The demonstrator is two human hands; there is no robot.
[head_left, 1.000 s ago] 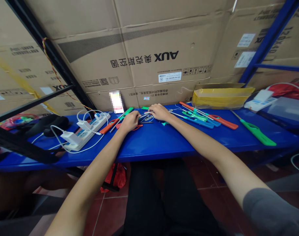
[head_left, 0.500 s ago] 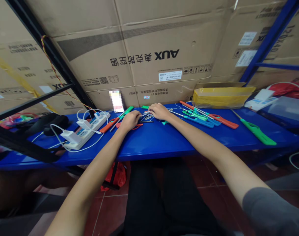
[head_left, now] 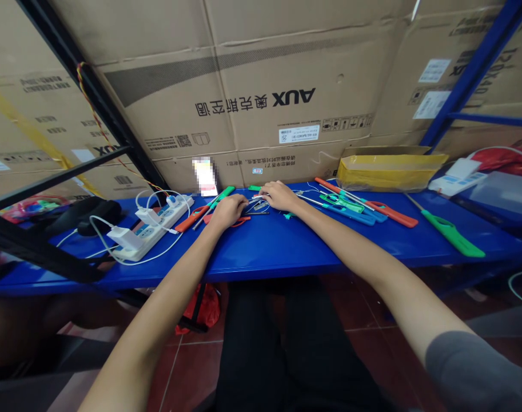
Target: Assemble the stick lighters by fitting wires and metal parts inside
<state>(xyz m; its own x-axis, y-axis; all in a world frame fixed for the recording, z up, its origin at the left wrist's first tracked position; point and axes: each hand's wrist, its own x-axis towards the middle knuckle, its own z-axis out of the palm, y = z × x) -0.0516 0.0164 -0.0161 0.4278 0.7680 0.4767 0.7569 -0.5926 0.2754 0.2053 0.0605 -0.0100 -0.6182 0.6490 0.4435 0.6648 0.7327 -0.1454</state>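
Note:
Side by side at the back of the blue table (head_left: 261, 252) are my left hand (head_left: 230, 210) and my right hand (head_left: 279, 195), both closed with curled fingers. Between them lie thin metal pieces and fine wires (head_left: 261, 206); what each hand grips is too small to make out. Under my left hand a red-orange part (head_left: 240, 221) shows beside a dark thin rod (head_left: 261, 213). Left of that hand are an orange stick lighter (head_left: 192, 218) and a green one (head_left: 226, 193). To the right of my right hand lie several stick lighters, including a blue one (head_left: 350, 214) and an orange one (head_left: 393, 213).
A white power strip (head_left: 155, 229) with chargers and loose cables stands at left. A lit phone (head_left: 206, 177) leans against the cardboard (head_left: 252, 68). At back right is a yellow-taped box (head_left: 389, 170); a green lighter (head_left: 451, 232) lies nearer. Rack posts flank the table.
The whole view has shifted very slightly. Both hands stay at nearly the same place over the small metal parts, and the lighters have not moved.

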